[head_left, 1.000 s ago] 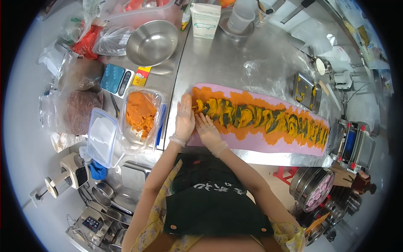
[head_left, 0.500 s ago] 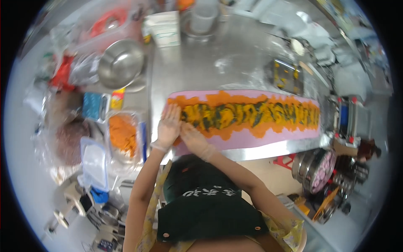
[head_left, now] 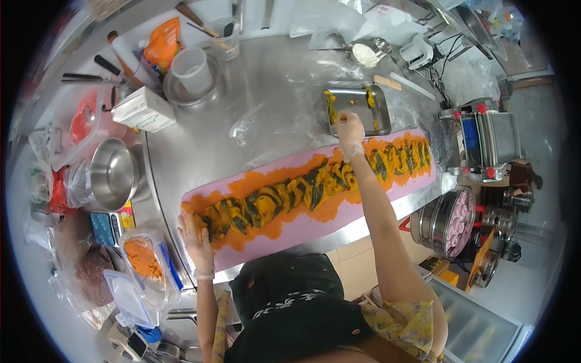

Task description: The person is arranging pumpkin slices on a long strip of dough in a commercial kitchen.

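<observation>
A long pink sheet of dough [head_left: 305,237] lies across the steel table, coated with an orange mash [head_left: 331,212]. Along its middle runs a row of soft yellow pumpkin slices [head_left: 266,206] with dark green skin. My left hand [head_left: 195,243], in a clear glove, rests with fingers stretched at the left end of the sheet, against the filling. Over the near rim of a shallow metal tray [head_left: 354,94] is my gloved right hand [head_left: 350,132], its fingers curled closed; what they hold, if anything, I cannot make out. Bits of pumpkin cling inside the tray.
At left are a steel bowl [head_left: 114,173], a scale [head_left: 106,228] and a container of orange mash [head_left: 143,257]. A white carton [head_left: 143,110] and a plastic cup [head_left: 191,69] stand farther back. To the right are a roller machine [head_left: 484,139] and a steamer [head_left: 445,224].
My right hand has left the sheet's left end and reached right to the metal tray, its fingers now curled. My left hand stays at the left end. The view has shifted right.
</observation>
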`<state>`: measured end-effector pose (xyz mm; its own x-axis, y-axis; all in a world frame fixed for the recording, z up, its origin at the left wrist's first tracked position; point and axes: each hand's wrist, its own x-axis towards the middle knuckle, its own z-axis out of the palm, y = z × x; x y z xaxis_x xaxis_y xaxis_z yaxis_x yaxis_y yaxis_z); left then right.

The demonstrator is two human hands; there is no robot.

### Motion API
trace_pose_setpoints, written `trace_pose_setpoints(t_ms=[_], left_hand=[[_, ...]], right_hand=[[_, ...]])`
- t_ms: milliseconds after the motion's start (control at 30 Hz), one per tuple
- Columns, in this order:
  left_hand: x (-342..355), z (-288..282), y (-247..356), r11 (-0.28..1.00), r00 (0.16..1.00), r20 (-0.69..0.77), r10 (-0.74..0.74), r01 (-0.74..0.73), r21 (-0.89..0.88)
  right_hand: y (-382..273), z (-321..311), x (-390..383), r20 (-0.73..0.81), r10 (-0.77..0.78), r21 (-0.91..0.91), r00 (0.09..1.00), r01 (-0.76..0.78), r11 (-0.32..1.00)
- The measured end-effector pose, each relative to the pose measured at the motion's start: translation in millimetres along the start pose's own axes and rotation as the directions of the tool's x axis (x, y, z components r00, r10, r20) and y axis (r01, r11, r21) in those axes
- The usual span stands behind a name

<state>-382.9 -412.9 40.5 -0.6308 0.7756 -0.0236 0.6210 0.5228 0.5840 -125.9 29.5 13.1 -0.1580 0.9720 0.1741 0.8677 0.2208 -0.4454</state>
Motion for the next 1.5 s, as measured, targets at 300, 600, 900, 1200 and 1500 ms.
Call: trace_pose_setpoints(t_ms=[300,600,900,1200,1500], left_hand=[[-11,21,54,0.966,0.962,-0.135,-0.238,0.221,-0.133],[-26,25,63,0.933,0.927,-0.180,-0.329,0.290,-0.213],[-35,23,57,0.923,0.920,-0.166,-0.355,0.316,-0.218],[-46,14,15,0.796,0.827,-0.226,-0.515,0.363,-0.485],[-63,12,-10,0.931,0.915,-0.245,-0.320,0.256,-0.259]], right_hand=[[20,45,46,0.332,0.103,-0.111,0.938,-0.070,0.991],[5,45,93,0.298,-0.103,0.000,0.949,0.108,0.994],[24,70,92,0.269,-0.187,0.004,0.945,0.193,0.981],[-91,-29,-71,0.670,-0.257,0.583,0.697,-0.280,0.762],[-201,40,-284,0.740,-0.413,0.581,0.531,-0.195,0.790]])
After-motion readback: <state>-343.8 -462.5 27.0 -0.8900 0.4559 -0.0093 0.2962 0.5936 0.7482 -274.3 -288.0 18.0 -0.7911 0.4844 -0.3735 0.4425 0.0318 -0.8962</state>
